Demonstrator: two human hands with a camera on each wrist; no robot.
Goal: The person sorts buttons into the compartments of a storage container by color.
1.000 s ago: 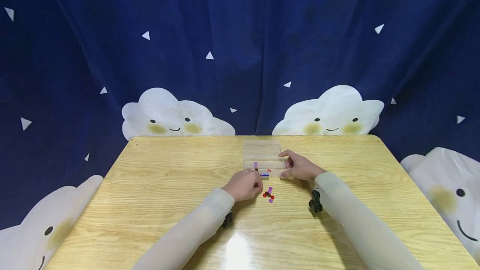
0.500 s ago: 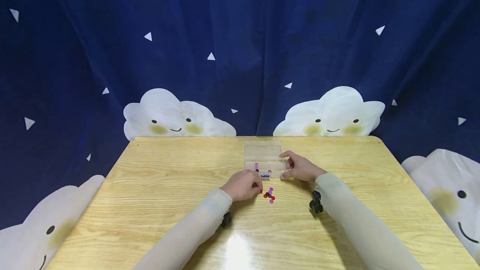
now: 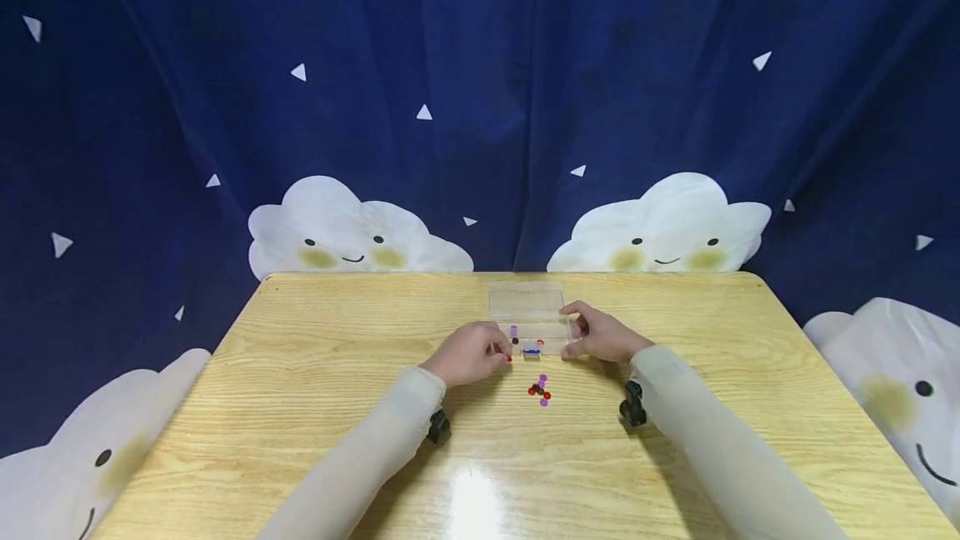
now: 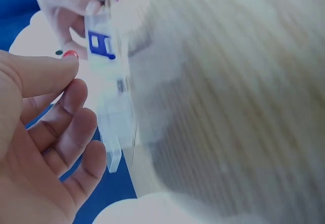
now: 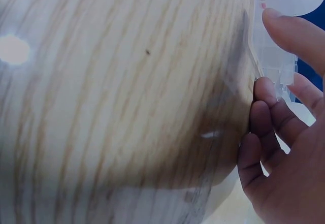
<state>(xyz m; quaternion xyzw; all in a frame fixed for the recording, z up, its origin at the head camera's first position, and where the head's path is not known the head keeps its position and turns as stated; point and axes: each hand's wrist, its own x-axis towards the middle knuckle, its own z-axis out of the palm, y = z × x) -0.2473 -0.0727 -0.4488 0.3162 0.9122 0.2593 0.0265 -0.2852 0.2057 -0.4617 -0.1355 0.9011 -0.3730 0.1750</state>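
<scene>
Clearly, the telling relation is between the red bead and the clear box. The bead sits between the thumb and forefinger of the left hand, pinched with no gap to spare, while that hand's other fingers curl loosely and carry nothing. From those fingertips the box lies directly ahead and off to the right; the bead is just in front of the near wall, towards the left end. Whether bead and wall touch, I cannot tell.

The box's long axis runs left to right across the person's front. Its lid is folded back on the far side, close to the far edge of the worktop, so the tray is uncovered from above. The right hand holds the right end, thumb at the near corner and forefinger at the back, spread about as wide as the tray is deep. The left hand is the nearer one to the left end, and partly hides it in the head view.

Inside are a purple bead and a dark bead, near the left fingertips. A small heap of beads lies nearer the person, right of the left fingers, with wood all round it.
</scene>
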